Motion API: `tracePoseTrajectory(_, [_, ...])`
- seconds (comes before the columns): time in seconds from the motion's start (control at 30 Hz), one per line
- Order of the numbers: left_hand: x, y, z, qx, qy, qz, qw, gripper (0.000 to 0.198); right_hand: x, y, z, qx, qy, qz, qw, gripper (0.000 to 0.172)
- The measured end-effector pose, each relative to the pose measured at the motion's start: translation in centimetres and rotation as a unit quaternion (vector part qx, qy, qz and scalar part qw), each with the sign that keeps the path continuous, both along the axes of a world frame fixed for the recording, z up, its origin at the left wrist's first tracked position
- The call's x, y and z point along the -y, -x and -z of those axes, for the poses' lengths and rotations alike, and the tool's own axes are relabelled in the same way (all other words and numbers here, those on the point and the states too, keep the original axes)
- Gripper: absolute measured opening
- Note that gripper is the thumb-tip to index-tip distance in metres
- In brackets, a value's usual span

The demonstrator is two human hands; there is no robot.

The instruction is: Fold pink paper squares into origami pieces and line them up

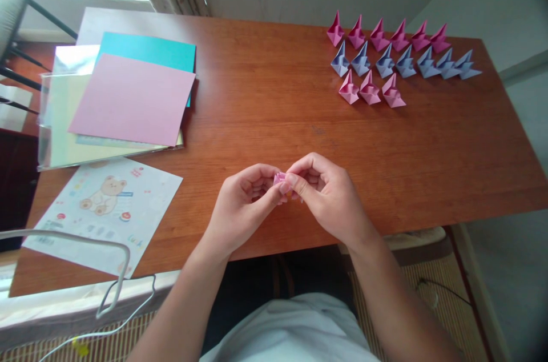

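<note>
A small folded pink paper piece [279, 177] is pinched between my two hands, above the front part of the table. My left hand [246, 202] grips its left side with thumb and fingers. From the right, my right hand [323, 190] pinches the same piece, its thumb and index finger meeting my left thumb. Most of the paper is hidden behind the fingers. Folded paper pieces stand in rows at the back right: dark pink ones [379, 36], blue-grey ones [406, 63], and a front row of three light pink ones [370, 89].
On the left of the wooden table [257, 93] lie a pink sheet [132, 99], a turquoise sheet [149, 51] and a clear plastic sleeve [55, 116]. A bear-printed sheet [107, 208] is nearer me, with a white cable [85, 238] crossing it. A chair [11, 8] stands beyond the left edge.
</note>
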State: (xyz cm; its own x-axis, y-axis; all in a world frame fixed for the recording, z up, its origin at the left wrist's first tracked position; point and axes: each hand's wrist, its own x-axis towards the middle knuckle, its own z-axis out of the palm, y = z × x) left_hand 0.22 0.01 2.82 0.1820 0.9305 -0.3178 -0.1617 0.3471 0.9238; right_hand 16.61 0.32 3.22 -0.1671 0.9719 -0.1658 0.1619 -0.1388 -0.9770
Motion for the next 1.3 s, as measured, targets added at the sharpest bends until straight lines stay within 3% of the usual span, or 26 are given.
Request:
tracePoseTrajectory(0.17, [0.1, 0.2, 0.4, 0.012, -0.017, 0.002, 1.000, 0.022, 0.2, 0.1, -0.2, -0.010, 0.000, 0.001, 1.000, 0.015])
tracePoseTrajectory(0.5, [-0.2, 0.2, -0.1, 0.001, -0.014, -0.028, 1.000, 0.024, 0.0, -0.6, 0.8, -0.141, 0.067, -0.003, 0.988, 0.023])
tracePoseTrajectory(0.7, [-0.1, 0.2, -0.3, 0.013, 0.003, -0.017, 1.000, 0.025, 0.3, -0.3, 0.5, -0.094, 0.055, -0.049, 0.993, 0.022])
tracePoseTrajectory(0.87, [0.0, 0.2, -0.2, 0.009, -0.003, -0.003, 1.000, 0.029, 0.3, -0.2, 0.8, -0.048, 0.035, -0.034, 0.998, 0.027])
tracePoseTrajectory(1.0, [0.3, 0.3, 0.3, 0.000, -0.020, 0.012, 1.000, 0.021, 0.2, -0.3, 1.0, -0.049, 0.048, -0.034, 0.997, 0.030])
tracePoseTrajectory(1.3, [0.5, 0.0, 0.7, -0.047, -0.072, 0.019, 0.996, 0.018, 0.3, -1.0, 1.0, -0.011, 0.023, -0.040, 0.999, 0.026])
